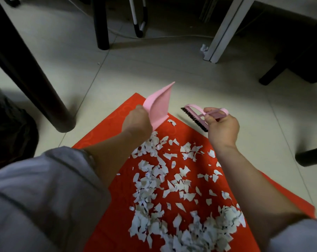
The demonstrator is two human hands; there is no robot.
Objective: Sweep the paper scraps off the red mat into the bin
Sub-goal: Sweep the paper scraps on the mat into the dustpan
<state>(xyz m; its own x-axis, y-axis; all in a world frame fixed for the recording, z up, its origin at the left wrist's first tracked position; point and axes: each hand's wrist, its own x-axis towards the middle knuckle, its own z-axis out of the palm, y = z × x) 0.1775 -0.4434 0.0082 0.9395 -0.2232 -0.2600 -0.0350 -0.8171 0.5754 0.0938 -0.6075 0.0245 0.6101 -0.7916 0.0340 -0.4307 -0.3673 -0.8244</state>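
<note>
A red mat lies on the tiled floor, strewn with several white paper scraps, thickest toward its near end. My left hand grips a small pink dustpan by its handle, tilted up above the mat's far edge. My right hand holds a pink hand brush with black bristles, raised over the mat's far right edge. A dark bin with a bag liner stands at the left edge, partly behind my sleeve.
A thick dark table leg stands between the bin and the mat. A white furniture leg with a crumpled paper ball beside it stands at the back right. Dark chair feet sit at the right. A cable crosses the far floor.
</note>
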